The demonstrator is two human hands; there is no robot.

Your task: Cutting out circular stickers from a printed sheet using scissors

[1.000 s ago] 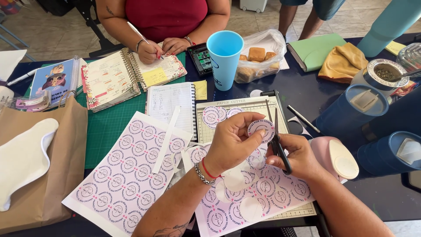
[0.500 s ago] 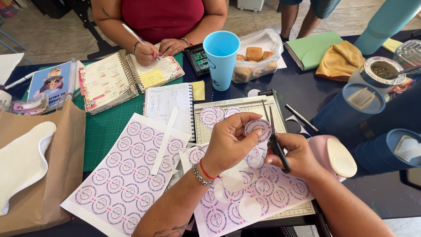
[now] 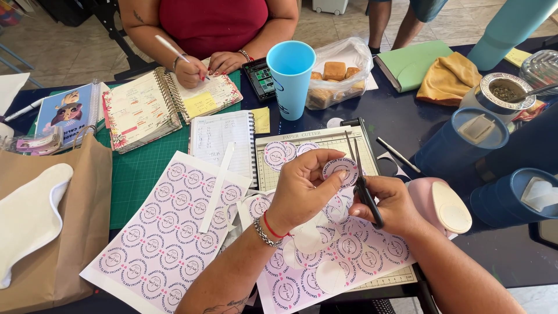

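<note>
- Nearest, the pink sticker sheet (image 3: 349, 256) lies flat under both hands, with round holes where circles have gone, so it serves as the supply.
- The left hand (image 3: 302, 189) pinches a round sticker (image 3: 340, 168) between thumb and fingers, lifted off the sheet so the blades can work round its edge.
- The right hand (image 3: 392, 203) is closed around black scissors (image 3: 363, 186), tips pointing away, just beside the sticker.
- Left, a second sheet (image 3: 163, 238) waits uncut.
- Beyond, the paper cutter (image 3: 325, 139) holds finished circles.
- Far, another person's hand (image 3: 190, 71) writes in a planner (image 3: 145, 107).
</note>
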